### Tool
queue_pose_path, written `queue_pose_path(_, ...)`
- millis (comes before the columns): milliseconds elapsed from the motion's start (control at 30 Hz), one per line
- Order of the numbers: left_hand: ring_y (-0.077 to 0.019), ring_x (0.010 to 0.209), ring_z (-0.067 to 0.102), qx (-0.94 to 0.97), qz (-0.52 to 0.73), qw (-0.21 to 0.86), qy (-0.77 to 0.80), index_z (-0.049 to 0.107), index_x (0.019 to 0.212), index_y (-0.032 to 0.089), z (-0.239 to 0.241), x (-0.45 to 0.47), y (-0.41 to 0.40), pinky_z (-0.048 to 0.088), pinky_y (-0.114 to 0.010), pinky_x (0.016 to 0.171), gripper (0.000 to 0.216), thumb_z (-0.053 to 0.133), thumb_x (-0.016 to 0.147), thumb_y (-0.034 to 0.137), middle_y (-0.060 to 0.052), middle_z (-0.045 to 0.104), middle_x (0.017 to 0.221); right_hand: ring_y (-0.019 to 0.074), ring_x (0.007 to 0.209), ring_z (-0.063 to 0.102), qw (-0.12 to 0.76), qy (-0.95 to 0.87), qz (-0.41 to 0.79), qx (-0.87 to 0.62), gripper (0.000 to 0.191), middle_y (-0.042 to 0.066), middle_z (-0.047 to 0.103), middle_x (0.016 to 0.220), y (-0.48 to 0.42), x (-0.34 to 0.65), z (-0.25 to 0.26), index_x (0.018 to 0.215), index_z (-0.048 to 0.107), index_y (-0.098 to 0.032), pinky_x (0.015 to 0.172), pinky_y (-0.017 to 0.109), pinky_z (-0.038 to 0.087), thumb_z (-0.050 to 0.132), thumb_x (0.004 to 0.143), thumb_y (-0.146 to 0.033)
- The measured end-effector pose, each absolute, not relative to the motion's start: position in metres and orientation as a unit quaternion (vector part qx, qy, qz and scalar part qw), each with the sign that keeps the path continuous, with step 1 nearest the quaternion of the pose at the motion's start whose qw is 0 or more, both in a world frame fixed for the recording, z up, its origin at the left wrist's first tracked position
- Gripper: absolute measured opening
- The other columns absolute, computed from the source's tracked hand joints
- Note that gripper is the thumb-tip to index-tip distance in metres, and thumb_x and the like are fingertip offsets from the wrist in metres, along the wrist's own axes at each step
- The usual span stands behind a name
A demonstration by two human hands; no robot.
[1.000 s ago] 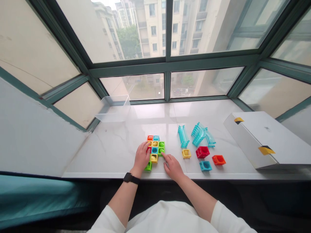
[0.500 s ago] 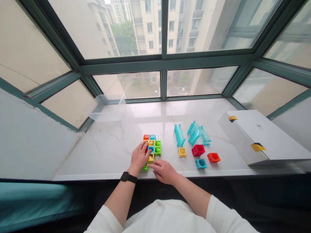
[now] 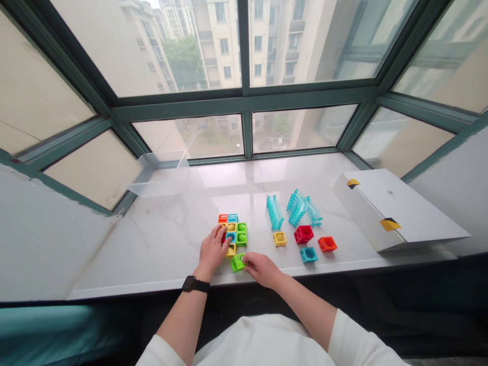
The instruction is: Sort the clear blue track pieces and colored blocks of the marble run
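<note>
A cluster of joined coloured square blocks [image 3: 233, 230] lies on the white marble sill [image 3: 171, 239]. My left hand [image 3: 212, 250], a black watch on its wrist, rests on the cluster's left side with its fingers curled over the blocks. My right hand [image 3: 261, 268] pinches a green block [image 3: 238, 262] just in front of the cluster, slightly apart from it and turned askew. Loose yellow [image 3: 279, 238], red [image 3: 304, 234], blue [image 3: 308, 254] and orange [image 3: 327, 244] blocks lie to the right.
Clear teal curved track pieces [image 3: 295, 208] lie behind the loose blocks. A white cardboard box [image 3: 392, 211] sits at the right and a clear plastic tub [image 3: 162, 173] at the back left. Windows stand behind the sill.
My right hand has moved left to the cluster's front corner and pulled the green block off to the right. My left hand stays on the cluster. The view has shifted.
</note>
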State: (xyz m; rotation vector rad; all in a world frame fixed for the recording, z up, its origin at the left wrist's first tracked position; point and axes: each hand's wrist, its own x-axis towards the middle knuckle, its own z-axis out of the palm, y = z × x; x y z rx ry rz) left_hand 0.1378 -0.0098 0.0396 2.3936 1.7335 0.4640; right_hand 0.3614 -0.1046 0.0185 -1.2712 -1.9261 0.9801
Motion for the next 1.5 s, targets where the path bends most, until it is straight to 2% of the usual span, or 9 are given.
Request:
queue_pose_path(100,-0.0280,0.128,0.062,0.795,0.151,0.075,0.583,0.056,0.146,0.027,0.041,0.138,-0.010,0.053,-0.042,0.100,0.046,0.047,0.105,0.047,-0.008,0.052,0.157,0.0173,0.077,0.066,0.394,-0.637,0.425,-0.508,0.006,-0.001,0.067,0.086,-0.116,0.387,0.023,0.096,0.061,-0.024,0.076,0.029,0.051,0.066,0.093,-0.026)
queue_pose_path(267,-0.0281,0.127,0.063,0.793,0.144,0.075,0.587,0.057,0.146,0.027,0.041,0.140,-0.010,0.053,-0.041,0.099,0.046,0.047,0.105,0.047,-0.009,0.053,0.157,0.0190,0.078,0.070,0.541,-0.496,0.457,-0.502,0.024,0.000,0.066,0.086,-0.128,0.424,0.043,0.099,0.057,-0.024,0.077,0.033,0.056,0.067,0.097,-0.046)
queue_pose_path(500,-0.0294,0.128,0.062,0.791,0.146,0.085,0.588,0.058,0.146,0.028,0.037,0.136,-0.007,0.049,-0.043,0.104,0.046,0.048,0.104,0.045,-0.009,0.053,0.157,0.0175,0.078,0.069,0.626,-0.434,0.422,-0.492,0.029,0.001,0.064,0.092,-0.134,0.446,0.070,0.099,0.059,-0.024,0.076,0.033,0.058,0.077,0.092,-0.046)
queue_pose_path(733,-0.0343,0.136,0.056,0.775,0.218,0.131,0.579,0.066,0.135,0.027,0.073,0.152,-0.017,0.037,-0.057,0.118,0.040,0.057,0.100,0.044,-0.011,0.064,0.144,0.0187,0.081,0.069,0.621,-0.434,0.432,-0.489,0.029,0.001,0.065,0.091,-0.139,0.437,0.077,0.101,0.062,-0.024,0.078,0.034,0.057,0.078,0.091,-0.046)
queue_pose_path(867,-0.0283,0.144,0.051,0.809,0.309,0.263,0.425,0.049,0.150,0.029,0.110,0.180,-0.054,0.044,-0.048,0.119,0.054,0.061,0.100,0.044,-0.010,0.057,0.152,0.0190,0.081,0.069,0.606,-0.435,0.467,-0.475,0.028,0.002,0.067,0.093,-0.142,0.425,0.081,0.102,0.061,-0.025,0.079,0.036,0.057,0.077,0.092,-0.046)
queue_pose_path(967,-0.0272,0.146,0.049,0.819,0.331,0.299,0.361,0.051,0.147,0.030,0.125,0.200,-0.081,0.043,-0.047,0.120,0.052,0.067,0.098,0.038,-0.011,0.053,0.156,0.0193,0.082,0.070,0.597,-0.437,0.492,-0.458,0.026,0.002,0.069,0.094,-0.143,0.416,0.087,0.105,0.061,-0.025,0.080,0.036,0.057,0.075,0.094,-0.045)
queue_pose_path(1100,-0.0269,0.127,0.063,0.811,0.335,0.309,0.366,0.066,0.123,0.027,0.125,0.212,-0.095,0.052,-0.045,0.108,0.028,0.068,0.096,0.034,-0.011,0.066,0.136,0.0191,0.085,0.068,0.588,-0.458,0.486,-0.456,0.025,0.003,0.069,0.096,-0.143,0.411,0.093,0.107,0.064,-0.024,0.081,0.035,0.057,0.073,0.096,-0.044)
queue_pose_path(1367,-0.0275,0.106,0.071,0.702,0.350,0.455,0.421,0.075,0.114,0.026,0.127,0.213,-0.096,0.055,-0.041,0.097,0.025,0.065,0.097,0.042,-0.008,0.078,0.114,0.0221,0.092,0.070,0.562,-0.487,0.493,-0.452,0.037,0.007,0.074,0.102,-0.148,0.417,0.100,0.127,0.064,-0.025,0.087,0.038,0.058,0.070,0.097,-0.047)
queue_pose_path(1500,-0.0244,0.097,0.069,0.632,0.366,0.562,0.389,0.077,0.103,0.022,0.127,0.218,-0.096,0.055,-0.037,0.092,0.032,0.063,0.098,0.050,-0.007,0.076,0.102,0.0216,0.082,0.070,0.541,-0.512,0.469,-0.475,0.033,0.007,0.074,0.095,-0.148,0.420,0.102,0.119,0.070,-0.024,0.080,0.037,0.059,0.068,0.097,-0.049)
